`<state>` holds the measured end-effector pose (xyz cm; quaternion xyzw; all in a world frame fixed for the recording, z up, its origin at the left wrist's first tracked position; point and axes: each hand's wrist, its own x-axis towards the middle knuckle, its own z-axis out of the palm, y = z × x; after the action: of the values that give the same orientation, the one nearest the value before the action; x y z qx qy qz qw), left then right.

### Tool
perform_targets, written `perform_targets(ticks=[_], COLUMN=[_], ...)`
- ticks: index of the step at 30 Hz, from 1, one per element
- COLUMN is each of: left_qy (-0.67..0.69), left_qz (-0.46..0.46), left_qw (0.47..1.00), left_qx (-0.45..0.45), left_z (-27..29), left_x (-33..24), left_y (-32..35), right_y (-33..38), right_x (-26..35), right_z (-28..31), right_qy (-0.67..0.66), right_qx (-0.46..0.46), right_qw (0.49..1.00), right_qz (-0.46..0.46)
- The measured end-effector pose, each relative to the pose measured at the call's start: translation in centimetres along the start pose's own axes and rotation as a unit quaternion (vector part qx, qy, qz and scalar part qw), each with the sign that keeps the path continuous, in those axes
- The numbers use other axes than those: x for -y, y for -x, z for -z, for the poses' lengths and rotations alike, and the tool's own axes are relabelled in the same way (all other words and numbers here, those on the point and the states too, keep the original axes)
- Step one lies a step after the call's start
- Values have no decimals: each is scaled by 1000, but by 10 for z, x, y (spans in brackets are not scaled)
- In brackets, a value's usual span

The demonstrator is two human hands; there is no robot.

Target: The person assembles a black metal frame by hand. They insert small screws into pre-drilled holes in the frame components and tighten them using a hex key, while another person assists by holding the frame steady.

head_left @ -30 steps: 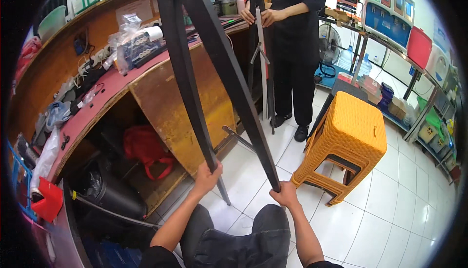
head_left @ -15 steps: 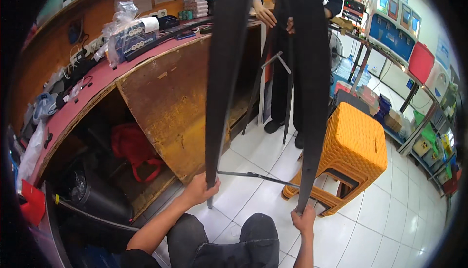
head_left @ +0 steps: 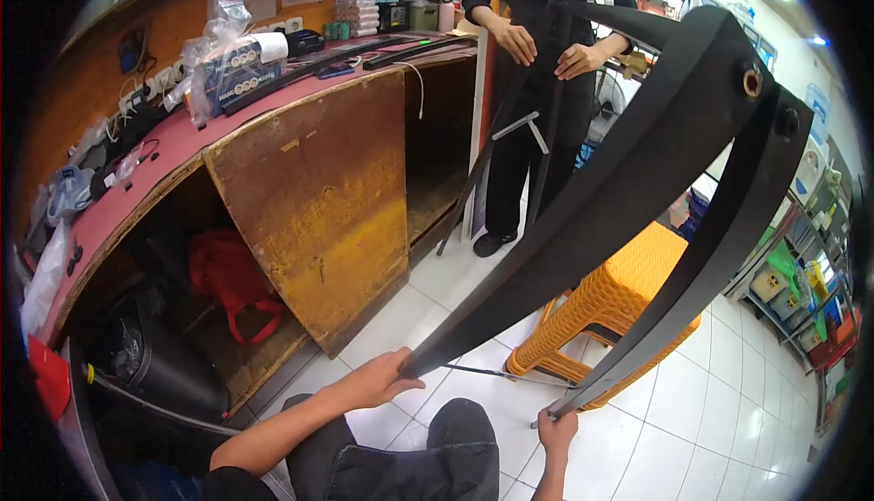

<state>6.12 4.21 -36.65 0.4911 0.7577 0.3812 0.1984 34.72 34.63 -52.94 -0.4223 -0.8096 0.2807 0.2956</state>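
A large black A-shaped folding stand (head_left: 619, 173) fills the right half of the view, its joined end tilted up and to the right. My left hand (head_left: 387, 378) is closed around the low end of its left leg. Round the low end of the other leg, my right hand (head_left: 557, 428) is closed too. A thin dark crossbar (head_left: 492, 373) runs between the legs near my hands. Beyond it, a similar smaller-looking stand with a grey V-shaped brace (head_left: 519, 125) is upright before a person in black (head_left: 546, 0), whose hands are at its top.
An orange woven-pattern plastic stool (head_left: 628, 273) stands behind the stand's legs. Along the left runs a pink-topped wooden counter (head_left: 173, 173) with a leaning brown board (head_left: 319, 209). Beneath it are a black bin (head_left: 173, 364) and a red bag (head_left: 232, 282). Shelves (head_left: 783, 291) line the right.
The stand's top has swung from upright over to the right, bringing its bolted joint into view. Both hands kept their grip and shifted slightly lower. The other person's hands have moved apart.
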Motion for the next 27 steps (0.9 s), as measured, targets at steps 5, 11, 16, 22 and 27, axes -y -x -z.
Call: perform_targets(ticks=[5, 11, 16, 22, 27], left_qy=[-5, 45, 27, 17, 36], left_qz=[23, -28, -15, -38, -6], left_qw=[1000, 998, 999, 999, 999], left_qx=[16, -22, -29, -25, -19], left_z=[-4, -6, -10, -10, -12], left_x=[4, 16, 21, 16, 12], left_y=[-9, -8, -9, -9, -3], right_y=[-1, -40, -127, -140, -149], right_x=[-4, 1, 0, -56, -109], right_z=[4, 67, 60, 7, 21], right_qy=[3, -213, -292, 97, 186], right_qx=[37, 118, -180, -242, -222], right_qw=[998, 969, 923, 965, 954], right_qz=[-47, 42, -175, 5, 76])
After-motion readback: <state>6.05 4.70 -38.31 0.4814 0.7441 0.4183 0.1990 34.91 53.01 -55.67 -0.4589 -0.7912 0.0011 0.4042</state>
